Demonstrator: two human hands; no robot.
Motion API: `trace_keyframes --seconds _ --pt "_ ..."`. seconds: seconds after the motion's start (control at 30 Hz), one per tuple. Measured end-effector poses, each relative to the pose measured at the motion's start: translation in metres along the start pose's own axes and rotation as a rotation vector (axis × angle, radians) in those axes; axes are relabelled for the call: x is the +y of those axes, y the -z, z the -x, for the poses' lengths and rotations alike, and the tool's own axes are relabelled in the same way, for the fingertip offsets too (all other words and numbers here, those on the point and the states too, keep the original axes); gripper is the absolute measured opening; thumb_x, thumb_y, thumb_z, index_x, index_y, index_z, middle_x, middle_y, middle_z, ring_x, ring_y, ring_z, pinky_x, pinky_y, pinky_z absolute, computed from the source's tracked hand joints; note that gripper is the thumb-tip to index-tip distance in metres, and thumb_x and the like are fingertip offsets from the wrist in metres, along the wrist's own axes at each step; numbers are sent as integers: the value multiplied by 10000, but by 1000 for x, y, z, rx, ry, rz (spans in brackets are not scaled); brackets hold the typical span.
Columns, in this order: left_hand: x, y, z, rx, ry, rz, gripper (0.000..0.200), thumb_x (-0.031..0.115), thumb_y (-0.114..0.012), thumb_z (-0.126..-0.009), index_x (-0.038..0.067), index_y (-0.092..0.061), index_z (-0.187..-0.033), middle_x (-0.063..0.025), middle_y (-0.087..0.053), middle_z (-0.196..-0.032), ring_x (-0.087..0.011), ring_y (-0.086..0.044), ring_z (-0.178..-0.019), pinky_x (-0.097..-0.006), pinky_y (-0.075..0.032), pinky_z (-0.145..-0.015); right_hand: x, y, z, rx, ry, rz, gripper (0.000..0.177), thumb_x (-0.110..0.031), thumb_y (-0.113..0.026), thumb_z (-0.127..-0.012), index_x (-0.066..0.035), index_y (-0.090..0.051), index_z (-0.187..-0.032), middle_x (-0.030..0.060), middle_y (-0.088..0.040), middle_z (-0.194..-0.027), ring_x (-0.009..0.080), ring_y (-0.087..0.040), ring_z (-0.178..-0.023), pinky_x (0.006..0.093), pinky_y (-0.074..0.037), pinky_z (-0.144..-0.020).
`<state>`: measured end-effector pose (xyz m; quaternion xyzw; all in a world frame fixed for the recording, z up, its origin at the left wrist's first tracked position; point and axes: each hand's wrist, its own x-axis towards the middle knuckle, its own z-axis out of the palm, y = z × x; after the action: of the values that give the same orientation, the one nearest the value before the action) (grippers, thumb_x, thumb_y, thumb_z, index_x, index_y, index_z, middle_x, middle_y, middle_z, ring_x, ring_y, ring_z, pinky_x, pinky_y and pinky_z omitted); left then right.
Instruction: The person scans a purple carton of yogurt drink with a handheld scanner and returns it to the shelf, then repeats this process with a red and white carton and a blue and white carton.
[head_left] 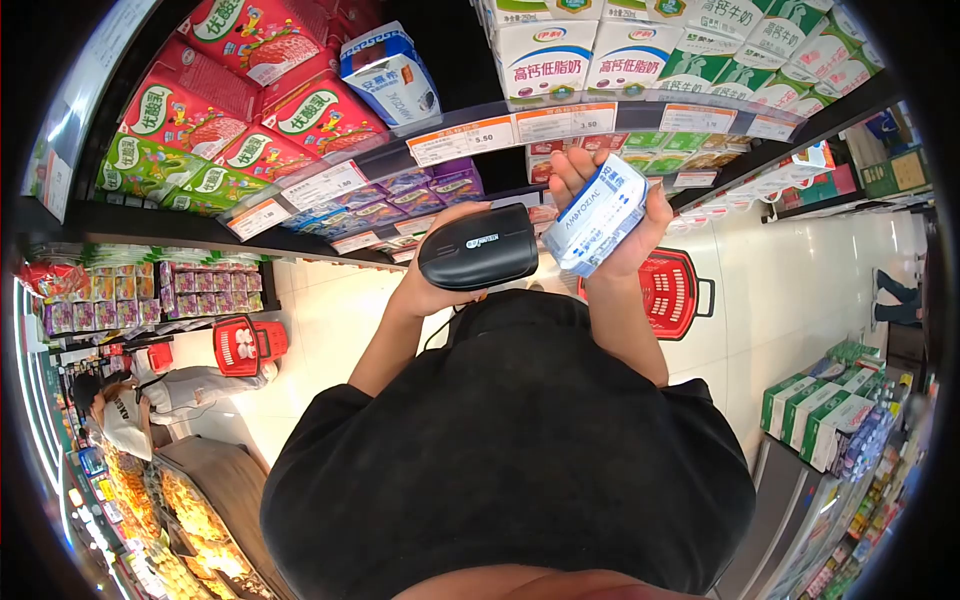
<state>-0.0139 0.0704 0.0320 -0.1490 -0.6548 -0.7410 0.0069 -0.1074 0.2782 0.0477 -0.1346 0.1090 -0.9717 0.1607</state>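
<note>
My left hand [425,278] is wrapped round a black handheld barcode scanner [480,250] with small white lettering on top; most of the fingers are hidden under it. Beside it, palm up, my right hand [628,262] grips a small white-and-blue yogurt carton [597,218], thumb on one side and fingers on the other. The carton is tilted and lies close to the scanner's right end. A similar blue-and-white carton [390,78] stands on the shelf above, next to red drink cartons [318,110].
Ahead runs a dark shelf edge with price tags [462,139]; white milk cartons [545,62] stand on it. A red shopping basket [668,292] is on the floor beyond my right forearm. At left, a person [125,415] is near another red basket [240,346]. Stacked boxes [820,410] are at right.
</note>
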Motion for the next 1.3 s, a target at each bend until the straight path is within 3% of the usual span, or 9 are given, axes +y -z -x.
trace_keyframes --seconds 0.13,0.23,0.37,0.4,0.5,0.6,0.7,0.87,1.3 --pt "-4 -2 1 18 32 27 963 115 -877 -571 4 -378 -1387 -116 -488 -1329 -211 -493 -1227 -347 -399 -1019 -3 -12 4 289 -8 205 424 -440 -489 -950 -69 -526 -1150 85 -615 -1011 259 -619 -991 458 -496 -896" --pt "-6 -1 2 33 79 112 956 105 -872 -570 2 -382 -1384 -115 -494 -1327 -208 -495 -1224 -346 -401 -1016 -1 -13 1 425 87 280 388 -363 -488 -961 -75 -486 -1221 87 -592 -1121 268 -602 -1045 503 -520 -858" --pt "1 3 3 45 24 84 954 92 -867 -574 11 -379 -1389 -108 -515 -1313 -200 -499 -1220 -344 -401 -1013 -9 -30 3 79 364 588 523 -98 -605 -870 -90 -361 -1333 132 -521 -1228 270 -536 -1141 499 -462 -960" --pt "1 3 6 80 47 143 951 83 -863 -577 15 -377 -1391 -106 -516 -1311 -197 -500 -1217 -343 -402 -1012 -14 -44 3 39 372 616 680 -21 -741 -738 -87 -369 -1303 141 -508 -1195 238 -544 -1085 416 -467 -949" --pt "-1 6 13 129 45 206 937 40 -840 -581 21 -375 -1394 -92 -516 -1308 -182 -495 -1212 -331 -401 -1006 -14 -76 -26 -454 602 835 626 -10 -756 -692 -92 -377 -1184 212 -501 -1154 339 -559 -1075 455 -483 -922" --pt "0 8 20 167 31 171 939 42 -830 -564 24 -387 -1391 -89 -506 -1315 -179 -487 -1220 -333 -392 -1013 -4 -110 -55 -722 857 1016 657 -6 -799 -652 -99 -378 -1149 245 -501 -1147 381 -584 -1042 494 -494 -907" --pt "1 13 32 227 23 89 932 58 -828 -560 26 -399 -1387 -89 -507 -1315 -181 -486 -1221 -334 -388 -1018 7 -145 -72 -838 1059 1257 669 36 -783 -649 -125 -399 -1173 236 -480 -1186 384 -578 -1077 504 -486 -937" --pt "2 14 50 360 -16 192 909 50 -803 -554 14 -415 -1375 -108 -507 -1308 -193 -487 -1220 -339 -389 -1019 30 -160 -113 -798 1403 1469 573 23 -793 -628 -77 -481 -1098 188 -517 -1178 289 -588 -1004 332 -493 -823" --pt "-4 19 59 381 -70 139 912 31 -796 -554 11 -403 -1377 -104 -525 -1278 -195 -506 -1194 -345 -394 -1020 57 -146 -109 -435 1164 1607 378 -11 -635 -590 -7 -515 -949 198 -552 -1042 348 -553 -908 405 -475 -764"
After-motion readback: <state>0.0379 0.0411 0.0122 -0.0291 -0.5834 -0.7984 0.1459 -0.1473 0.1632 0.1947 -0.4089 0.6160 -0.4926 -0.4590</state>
